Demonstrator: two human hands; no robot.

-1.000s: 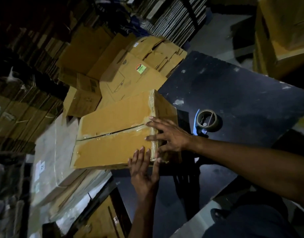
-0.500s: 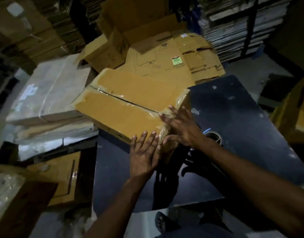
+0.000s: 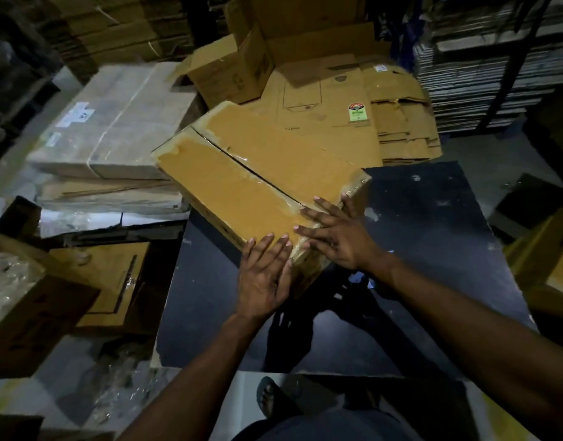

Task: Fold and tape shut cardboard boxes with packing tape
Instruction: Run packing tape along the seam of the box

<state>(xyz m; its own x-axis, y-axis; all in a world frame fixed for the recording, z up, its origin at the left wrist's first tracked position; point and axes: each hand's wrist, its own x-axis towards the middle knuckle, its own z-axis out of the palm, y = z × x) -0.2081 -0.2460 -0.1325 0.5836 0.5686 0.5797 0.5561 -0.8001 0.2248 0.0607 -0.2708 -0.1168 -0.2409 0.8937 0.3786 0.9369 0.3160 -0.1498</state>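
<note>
both hands flat on taped box

taped cardboard box (image 3: 258, 176) on the far left part of the dark worktop (image 3: 433, 249), overhanging its left edge. left hand (image 3: 264, 275) and right hand (image 3: 340, 237) pressing its near corner, fingers straight and spread. flattened cartons (image 3: 353, 103) beyond.

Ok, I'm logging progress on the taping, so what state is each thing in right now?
Taped box: flaps closed, clear tape along the centre seam, near end on the dark table.
Left hand: flat, fingers straight, pressing the box's near end.
Right hand: flat, fingers spread over the near corner.
Flattened cartons: unfolded, stacked behind.
Open box: flaps up, untaped.
</note>
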